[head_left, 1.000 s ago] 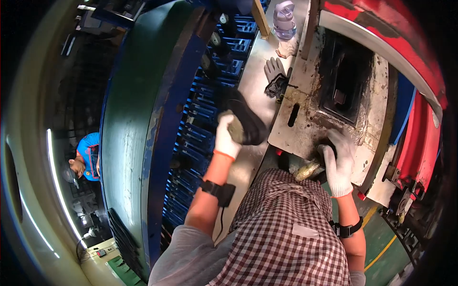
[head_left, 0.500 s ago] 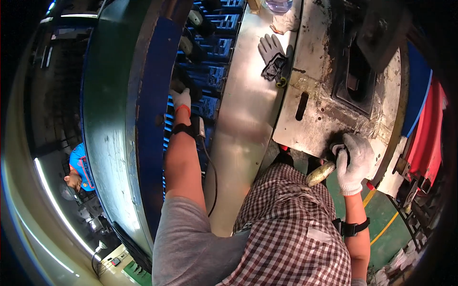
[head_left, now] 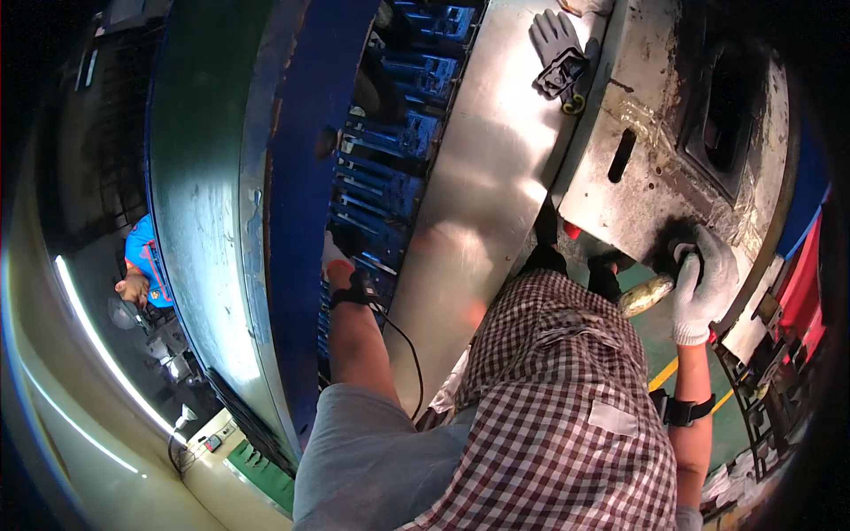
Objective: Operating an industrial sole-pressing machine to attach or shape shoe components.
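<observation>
The right hand (head_left: 708, 283) keeps its fingers curled round a gold-handled tool (head_left: 645, 296) at the near edge of the stained metal plate (head_left: 611, 208), while the left hand's (head_left: 335, 255) fingers vanish into shadow, their grip impossible to tell. A second ago that left hand carried a dark shoe-shaped piece over the steel ledge (head_left: 469, 212); now it's reaching low along the blue slatted rack (head_left: 367, 186), piece not clearly visible, so the action seems to have switched rackward.
</observation>
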